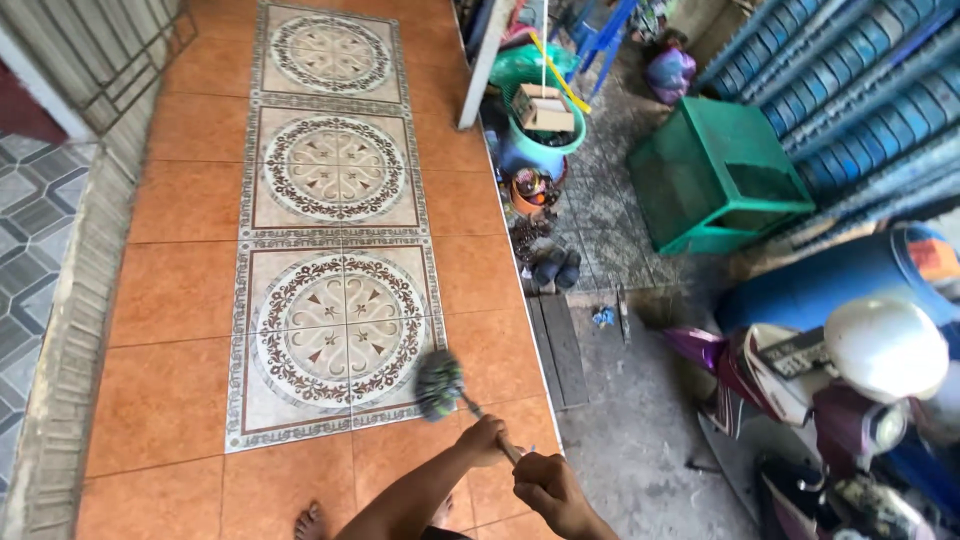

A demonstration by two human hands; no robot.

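Mopping the orange tile floor

Both hands, left hand point(484, 440) and right hand point(545, 487), wrap tight around the mop handle point(490, 428); the mop head point(439, 384), blurry, sits lower middle. Push slow, keep it flat.

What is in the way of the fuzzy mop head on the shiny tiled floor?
Nothing visible. Both hands, left hand and right hand, grip the thin mop handle, and the dark shaggy mop head rests on the orange and patterned tile floor. The tiles ahead of it look bare; the clutter sits off the floor's right edge.
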